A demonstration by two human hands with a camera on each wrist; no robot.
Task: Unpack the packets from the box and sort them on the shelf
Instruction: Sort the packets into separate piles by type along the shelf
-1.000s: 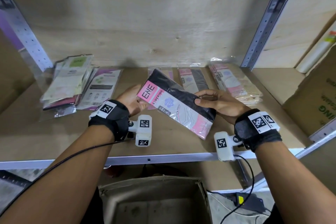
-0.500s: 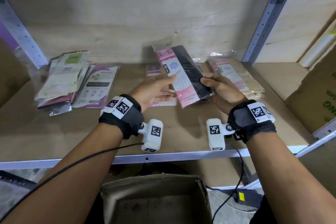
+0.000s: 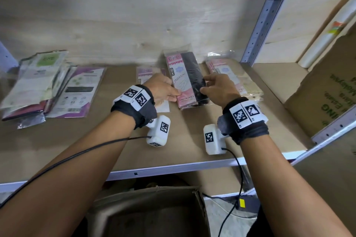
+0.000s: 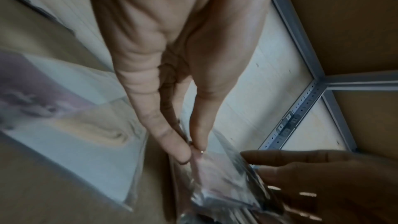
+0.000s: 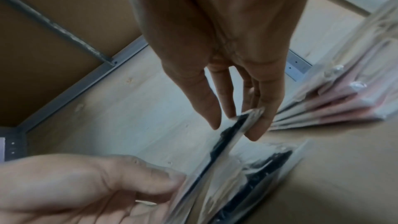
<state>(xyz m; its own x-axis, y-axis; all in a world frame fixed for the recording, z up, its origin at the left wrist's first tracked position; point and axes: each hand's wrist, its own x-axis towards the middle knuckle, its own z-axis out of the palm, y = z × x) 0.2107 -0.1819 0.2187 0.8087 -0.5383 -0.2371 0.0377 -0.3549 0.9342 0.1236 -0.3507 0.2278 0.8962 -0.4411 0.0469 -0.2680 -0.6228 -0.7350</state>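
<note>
I see the pink-and-black stocking packet (image 3: 185, 81) tilted above the black-packet stack on the shelf (image 3: 96, 140), box (image 3: 146, 215) open below.

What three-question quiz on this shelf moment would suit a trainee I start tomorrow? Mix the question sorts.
1. True or false: both hands hold the pink-and-black ENE stocking packet.
2. Which pile lies directly right of it? A: beige-and-pink packets; B: green-labelled packets.
3. Fill in: the cardboard box stands ___ the shelf.

Key:
1. True: left hand and right hand pinch its edges.
2. A: beige-and-pink packets; green-labelled packets lie far left.
3. Below: cardboard box, shelf.
</note>
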